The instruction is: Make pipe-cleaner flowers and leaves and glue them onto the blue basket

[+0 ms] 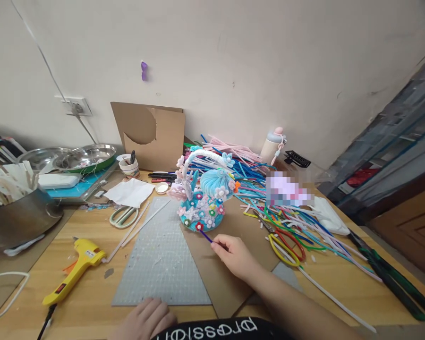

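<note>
My right hand (pixel 235 255) is closed in a pinch on a thin purple stick (pixel 206 236), whose far end meets a red flower (pixel 199 226) at the front of a decorated basket (pixel 184 218). The basket is blue with a white arched handle (pixel 205 154). Small fuzzy flowers and a pale blue shell shape (pixel 214 183) cover it. Whether the red flower is fixed to the stick or to the basket, I cannot tell. My left hand (pixel 148 318) rests at the table's front edge, fingers loosely laid down, holding nothing visible; the sleeve area hides part of it.
A grey cutting mat (pixel 156 264) and brown cardboard (pixel 230 293) lie under the work. On the left are a yellow glue gun (pixel 76 269), scissors (pixel 123 217) and a metal pot (pixel 24 217). Pipe cleaners (pixel 241 165) pile up behind; green-handled shears (pixel 393 278) lie right.
</note>
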### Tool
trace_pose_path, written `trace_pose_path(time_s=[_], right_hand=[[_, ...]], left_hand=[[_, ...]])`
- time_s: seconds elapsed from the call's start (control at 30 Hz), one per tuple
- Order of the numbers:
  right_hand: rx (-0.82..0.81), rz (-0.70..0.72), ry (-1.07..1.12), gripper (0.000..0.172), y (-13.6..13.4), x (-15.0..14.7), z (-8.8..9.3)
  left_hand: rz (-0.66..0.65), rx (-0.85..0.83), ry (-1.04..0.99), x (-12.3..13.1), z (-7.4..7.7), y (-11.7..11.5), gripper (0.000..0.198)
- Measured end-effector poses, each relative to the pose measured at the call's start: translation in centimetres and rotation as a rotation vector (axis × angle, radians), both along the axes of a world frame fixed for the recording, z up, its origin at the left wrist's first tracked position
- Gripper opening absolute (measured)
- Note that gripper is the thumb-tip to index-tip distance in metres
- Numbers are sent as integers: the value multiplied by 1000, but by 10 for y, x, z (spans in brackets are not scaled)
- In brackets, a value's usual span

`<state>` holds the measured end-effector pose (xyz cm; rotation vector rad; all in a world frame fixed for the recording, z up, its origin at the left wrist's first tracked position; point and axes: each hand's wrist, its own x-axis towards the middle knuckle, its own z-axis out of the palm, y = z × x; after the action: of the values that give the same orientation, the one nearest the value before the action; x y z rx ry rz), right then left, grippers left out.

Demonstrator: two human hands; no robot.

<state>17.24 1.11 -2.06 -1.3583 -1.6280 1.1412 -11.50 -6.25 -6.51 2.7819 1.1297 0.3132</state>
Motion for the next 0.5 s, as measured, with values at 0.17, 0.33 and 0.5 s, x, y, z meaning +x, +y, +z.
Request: trace_pose_path(time_s=[0.17, 0.33, 0.5], right_hand=[[-133, -8, 180, 22, 10, 1, -7], [-192, 1, 354, 23, 7, 3, 11], [-147, 257, 396, 31, -17, -9, 39]], left_hand=[[-45, -132, -33, -4, 52, 13, 18], [272, -327, -362, -6, 76, 26, 20], [335, -729, -814, 43, 65, 20, 28]])
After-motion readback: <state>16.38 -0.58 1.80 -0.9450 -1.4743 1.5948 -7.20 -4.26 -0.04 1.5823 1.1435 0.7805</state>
